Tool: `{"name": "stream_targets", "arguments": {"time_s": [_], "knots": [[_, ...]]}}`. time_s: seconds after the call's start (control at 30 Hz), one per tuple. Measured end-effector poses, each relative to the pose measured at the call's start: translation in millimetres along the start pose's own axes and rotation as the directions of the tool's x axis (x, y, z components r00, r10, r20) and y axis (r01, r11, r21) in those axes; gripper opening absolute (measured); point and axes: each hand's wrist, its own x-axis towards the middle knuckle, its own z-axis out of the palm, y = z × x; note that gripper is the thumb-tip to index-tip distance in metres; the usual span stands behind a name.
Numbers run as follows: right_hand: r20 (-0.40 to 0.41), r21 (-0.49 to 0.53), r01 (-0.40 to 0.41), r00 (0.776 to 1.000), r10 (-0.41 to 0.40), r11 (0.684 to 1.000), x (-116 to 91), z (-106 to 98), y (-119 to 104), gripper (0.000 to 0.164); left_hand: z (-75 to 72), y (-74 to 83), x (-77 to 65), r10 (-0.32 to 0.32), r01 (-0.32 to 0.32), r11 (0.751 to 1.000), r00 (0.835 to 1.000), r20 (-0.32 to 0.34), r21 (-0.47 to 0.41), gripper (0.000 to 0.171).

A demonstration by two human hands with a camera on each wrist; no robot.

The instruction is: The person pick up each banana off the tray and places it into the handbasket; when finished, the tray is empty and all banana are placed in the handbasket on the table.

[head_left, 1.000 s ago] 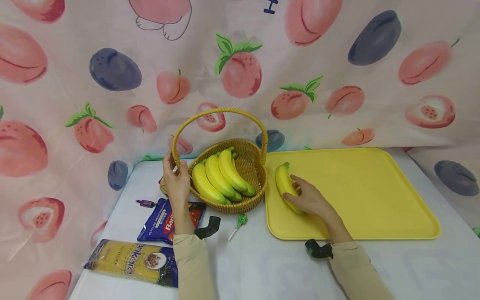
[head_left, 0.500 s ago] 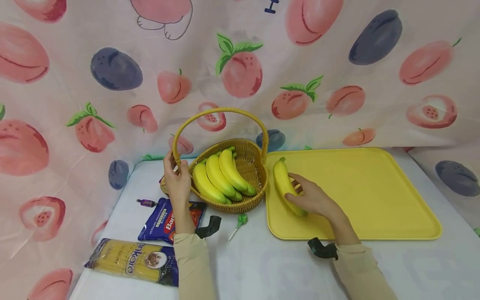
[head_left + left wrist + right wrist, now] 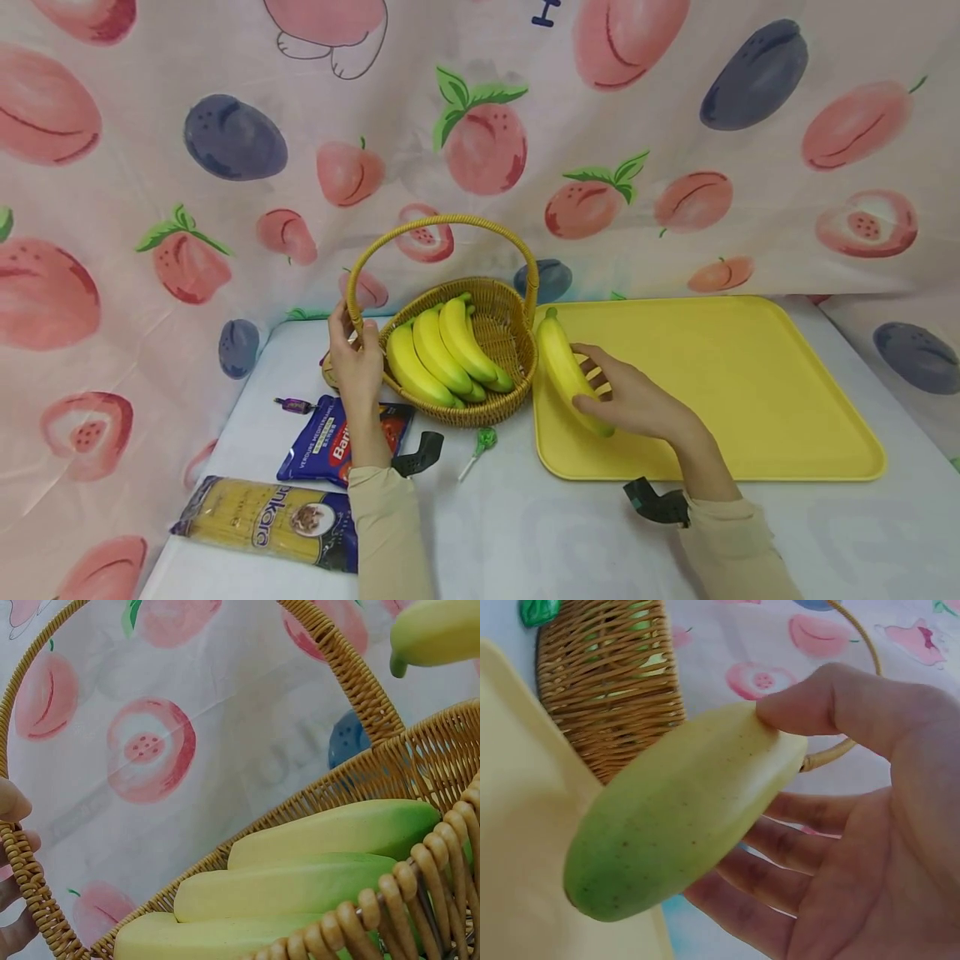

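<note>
My right hand (image 3: 637, 396) grips a yellow banana (image 3: 561, 367) between thumb and fingers, over the left part of the yellow tray (image 3: 720, 387). In the right wrist view the banana (image 3: 675, 817) shows its green-tipped end, tilted, with the fingers behind it. My left hand (image 3: 354, 358) holds the left foot of the handle of a wicker basket (image 3: 491, 412); thumb and fingers show around the handle (image 3: 30, 889) in the left wrist view. Inside the basket lie several bananas (image 3: 442, 354), side by side. The held banana's stem end (image 3: 439, 634) also appears at that view's upper right.
Left of the basket lie a blue Barilla packet (image 3: 322, 437), a bag of spaghetti (image 3: 262, 521) and a small purple-wrapped candy (image 3: 295, 406). A green lollipop (image 3: 486, 438) lies in front of the basket. A fruit-printed cloth (image 3: 412, 108) hangs behind.
My right hand has raised the banana off the tray, its stem end shifting left toward the basket. The left hand stays at the handle.
</note>
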Motion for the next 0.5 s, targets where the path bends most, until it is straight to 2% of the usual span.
{"name": "stream_targets", "arguments": {"time_s": [0.13,0.3,0.37,0.5], "knots": [[0.038,0.01,0.031,0.999,-0.032,0.999,-3.9,-0.3,-6.1,0.068,-1.3,-5.0,2.2,-0.002,0.002,1.0,1.0,0.008,-0.004,0.046],[0.085,0.022,0.081,0.993,-0.083,0.996,-8.6,-0.4,-12.3,0.069,-1.1,-27.0,10.6,-0.008,0.008,1.0,1.0,0.005,-0.012,0.046],[0.081,0.012,0.105,0.991,-0.105,0.994,-9.2,-0.3,-13.3,0.068,-0.5,-34.6,13.1,-0.011,0.011,1.0,1.0,0.004,-0.007,0.045],[0.038,-0.009,0.158,0.987,-0.157,0.987,-4.1,2.3,-15.3,0.067,0.0,-38.7,14.5,0.01,-0.01,1.0,1.0,-0.004,0.0,0.045]]}}
